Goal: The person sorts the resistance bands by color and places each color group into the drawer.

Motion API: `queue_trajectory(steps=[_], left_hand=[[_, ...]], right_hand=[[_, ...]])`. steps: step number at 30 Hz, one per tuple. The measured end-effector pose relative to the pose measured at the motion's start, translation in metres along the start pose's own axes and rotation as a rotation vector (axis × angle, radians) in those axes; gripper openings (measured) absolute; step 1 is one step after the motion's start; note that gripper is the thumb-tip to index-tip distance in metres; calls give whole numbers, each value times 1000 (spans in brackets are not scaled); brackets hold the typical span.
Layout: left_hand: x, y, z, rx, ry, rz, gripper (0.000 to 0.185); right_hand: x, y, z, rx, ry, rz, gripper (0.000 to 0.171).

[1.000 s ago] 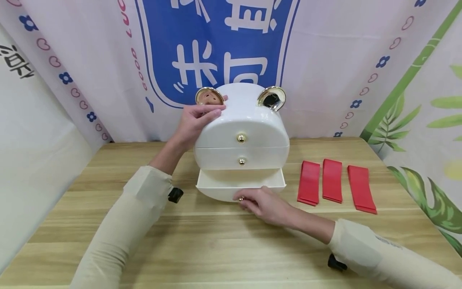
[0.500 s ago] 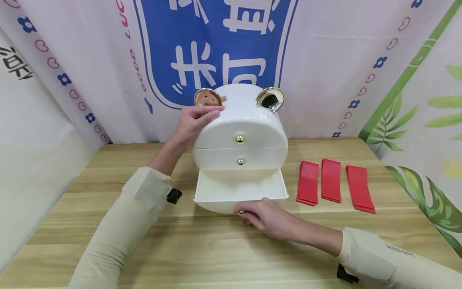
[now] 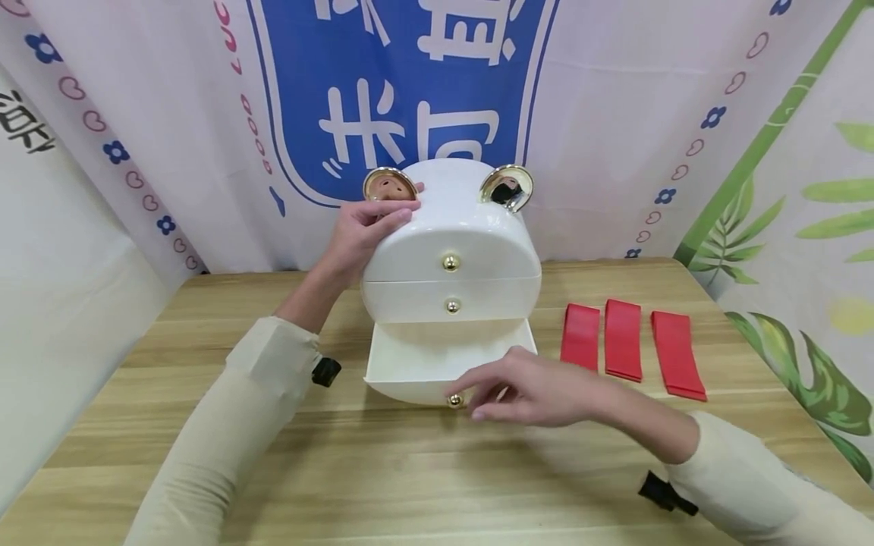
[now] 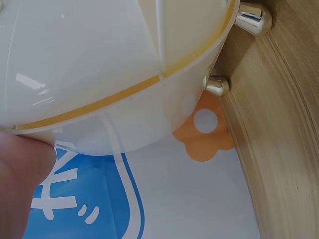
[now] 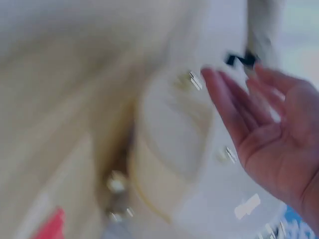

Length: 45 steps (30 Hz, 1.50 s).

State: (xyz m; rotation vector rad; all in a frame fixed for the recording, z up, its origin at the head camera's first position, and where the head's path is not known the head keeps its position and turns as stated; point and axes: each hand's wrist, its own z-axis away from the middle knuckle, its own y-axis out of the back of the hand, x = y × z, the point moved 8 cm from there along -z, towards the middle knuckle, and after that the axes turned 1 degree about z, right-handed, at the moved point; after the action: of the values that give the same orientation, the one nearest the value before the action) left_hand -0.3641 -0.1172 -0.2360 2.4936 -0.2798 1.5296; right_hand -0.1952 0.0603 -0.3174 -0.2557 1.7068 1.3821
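Observation:
A white storage box (image 3: 451,220) with rounded sides and gold ears stands on the wooden table. Its bottom drawer (image 3: 437,353) is pulled out, showing a bare inside; the two drawers above are closed. My left hand (image 3: 362,227) rests on the box's upper left, its extended fingers about the gold ear (image 3: 391,186). Part of that hand touches the box edge in the left wrist view. Just right of the drawer's gold knob (image 3: 454,400), my right hand (image 3: 532,387) has loosely spread fingers and holds nothing. The right wrist view is blurred, with the palm (image 5: 269,144) facing the camera.
Several folded red strips lie right of the box, among them a middle strip (image 3: 623,340) and a right strip (image 3: 677,355); my right hand covers part of the nearest one. A printed curtain (image 3: 601,136) hangs behind the table (image 3: 341,485).
My right hand pulled the bottom drawer farther out by its knob, then let go and moved slightly right. My left hand has stayed on the box.

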Motion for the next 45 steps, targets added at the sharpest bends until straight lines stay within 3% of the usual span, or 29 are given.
queue_trajectory(steps=[6, 10, 13, 19, 24, 28, 36, 45], left_hand=[[2, 1, 1, 1, -18, -16, 16], [2, 1, 1, 2, -9, -14, 18], [0, 1, 1, 1, 13, -12, 18], [-2, -1, 0, -2, 30, 2, 19], [-2, -2, 0, -1, 21, -22, 19], [-1, -1, 1, 3, 18, -10, 18], [0, 0, 2, 6, 30, -1, 18], [2, -1, 3, -1, 10, 3, 17]], right_hand=[[-5, 40, 29, -70, 51, -56, 20], [16, 68, 45, -81, 55, -129, 13], [50, 89, 54, -23, -42, -146, 12], [126, 119, 67, 186, -337, -77, 18], [166, 131, 72, 333, -451, 48, 26], [188, 136, 72, 398, -506, 166, 29], [210, 133, 62, 377, -611, 325, 30], [209, 133, 55, 299, -663, 412, 23]])
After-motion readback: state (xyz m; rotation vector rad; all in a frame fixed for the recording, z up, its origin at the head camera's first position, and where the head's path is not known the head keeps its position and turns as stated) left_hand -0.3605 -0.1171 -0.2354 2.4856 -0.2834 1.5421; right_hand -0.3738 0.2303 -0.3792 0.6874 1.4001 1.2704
